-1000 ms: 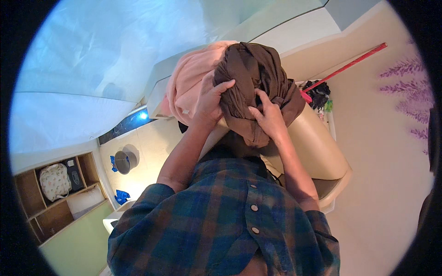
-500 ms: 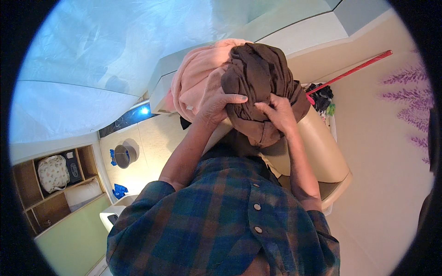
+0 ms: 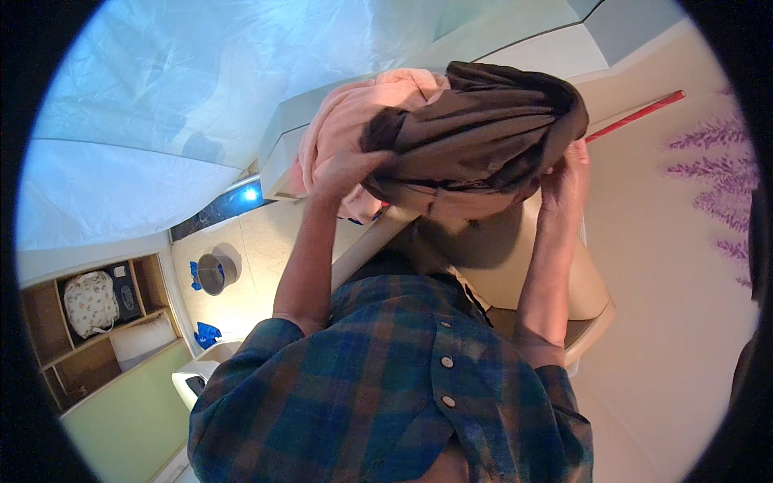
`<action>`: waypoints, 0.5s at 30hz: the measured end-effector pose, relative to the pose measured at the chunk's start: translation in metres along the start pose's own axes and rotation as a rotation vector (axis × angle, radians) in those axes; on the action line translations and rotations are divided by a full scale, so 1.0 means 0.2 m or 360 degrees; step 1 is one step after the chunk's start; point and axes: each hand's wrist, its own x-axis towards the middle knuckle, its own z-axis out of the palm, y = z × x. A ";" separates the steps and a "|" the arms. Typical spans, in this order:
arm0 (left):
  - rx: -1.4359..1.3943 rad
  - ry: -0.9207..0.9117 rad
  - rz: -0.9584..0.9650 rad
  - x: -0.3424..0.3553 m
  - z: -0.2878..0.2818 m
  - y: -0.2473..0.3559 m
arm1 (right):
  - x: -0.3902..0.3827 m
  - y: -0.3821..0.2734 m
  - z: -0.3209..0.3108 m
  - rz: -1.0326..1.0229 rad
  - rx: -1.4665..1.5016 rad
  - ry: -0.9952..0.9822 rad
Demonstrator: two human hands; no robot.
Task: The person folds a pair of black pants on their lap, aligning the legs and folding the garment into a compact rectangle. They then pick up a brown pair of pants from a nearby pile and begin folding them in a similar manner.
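Note:
A dark brown garment (image 3: 491,137) of smooth cloth is stretched sideways in front of me, held up between both hands. I cannot make out which kind of garment it is. My left hand (image 3: 354,171) is closed on its left end, the fingers partly lost in shadow and folds. At the right end my right hand (image 3: 566,181) grips the cloth from the side, the fingertips partly behind it. Beyond the left half lies a bundle of fluffy pink cloth (image 3: 342,121), partly covered by the brown one.
Beneath the garment is a cream padded seat (image 3: 576,278). A red pole (image 3: 636,114) leans behind at the right, near a wall with purple flower prints. On the left floor stands a grey bucket (image 3: 213,274). Wooden shelves (image 3: 84,370) hold a patterned bag; pale sheeting (image 3: 201,72) hangs beyond.
My hands have moved apart, the right one outward to the right and the left slightly left. The brown garment has gone from a bunched heap to a wide stretched shape.

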 end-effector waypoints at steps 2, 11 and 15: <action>0.0129 0.0138 0.0066 0.05 -0.10 -0.03 | -0.02 -0.02 0.10 -0.0080 -0.0012 0.0127; 0.1040 0.0834 0.0111 0.16 -0.13 -0.17 | -0.10 0.04 0.19 0.0130 0.0211 0.0046; 0.1059 0.0760 0.0380 0.11 0.03 0.02 | -0.09 0.06 0.24 0.0136 0.0237 0.0094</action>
